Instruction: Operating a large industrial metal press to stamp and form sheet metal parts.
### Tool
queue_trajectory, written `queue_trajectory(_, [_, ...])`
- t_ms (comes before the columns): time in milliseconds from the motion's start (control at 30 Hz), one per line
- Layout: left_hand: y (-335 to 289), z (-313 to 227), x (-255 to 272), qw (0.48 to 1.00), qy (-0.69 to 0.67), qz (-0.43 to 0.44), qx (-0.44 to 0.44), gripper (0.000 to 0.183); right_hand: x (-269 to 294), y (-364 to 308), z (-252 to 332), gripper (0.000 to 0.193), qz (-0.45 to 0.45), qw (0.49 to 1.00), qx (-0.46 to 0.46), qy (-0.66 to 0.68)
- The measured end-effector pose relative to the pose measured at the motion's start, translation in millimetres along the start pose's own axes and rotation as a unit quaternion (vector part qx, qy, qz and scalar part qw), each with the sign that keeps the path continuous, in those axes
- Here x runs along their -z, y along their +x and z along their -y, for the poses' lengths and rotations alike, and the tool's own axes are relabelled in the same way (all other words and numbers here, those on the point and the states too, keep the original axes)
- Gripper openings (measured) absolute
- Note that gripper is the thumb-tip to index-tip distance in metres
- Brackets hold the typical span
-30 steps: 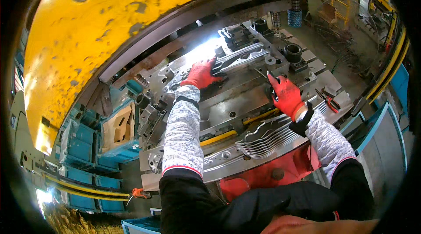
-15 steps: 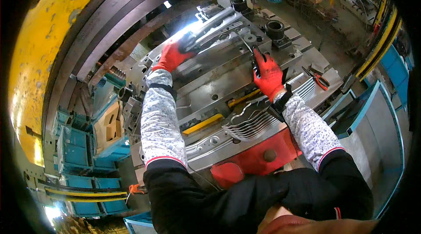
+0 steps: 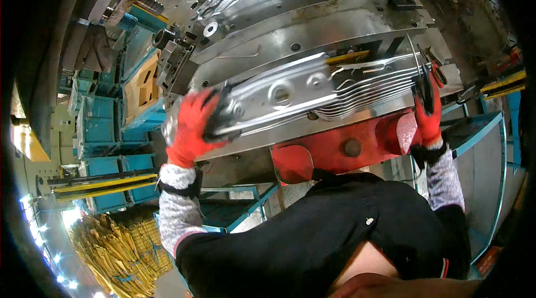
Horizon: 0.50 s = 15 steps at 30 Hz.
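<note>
Hands (image 3: 192,128) now grip pressed sheet-metal part (image 3: 312,91), off the die (image 3: 312,24).

Bright overhead glare on steel, left hand (image 3: 192,128) motion-blurred — dark, bent fisheye rim

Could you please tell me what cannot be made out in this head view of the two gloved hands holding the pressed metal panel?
- Left hand: motion-blurred, so its finger positions on the panel are unclear.
- Right hand: seen edge-on at the panel's end; its grip is hard to read.
- Die block: its top is cut off by the picture's upper edge.
- Red base: its lower part is hidden behind the person's dark sleeve.
</note>
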<state>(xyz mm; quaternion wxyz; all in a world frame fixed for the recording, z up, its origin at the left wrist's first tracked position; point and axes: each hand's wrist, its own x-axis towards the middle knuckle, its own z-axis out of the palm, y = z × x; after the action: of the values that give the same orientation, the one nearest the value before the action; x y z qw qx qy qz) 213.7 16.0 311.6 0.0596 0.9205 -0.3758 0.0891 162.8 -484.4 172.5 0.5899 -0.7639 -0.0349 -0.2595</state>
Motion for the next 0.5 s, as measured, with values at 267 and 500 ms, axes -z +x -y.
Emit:
queue_trajectory(267, [-67.8,20.4,-120.4,0.987,0.026,0.114,0.115,0.083,37.1,-73.3,-19.5,0.05,0.04,0.985,-0.083,-0.145])
queue_trajectory(500, [-41.5,33.8,-181.4,0.982,-0.002,0.168,0.086,0.093,29.3,-87.9,-16.1,0.049,0.049,0.974,-0.092,-0.203])
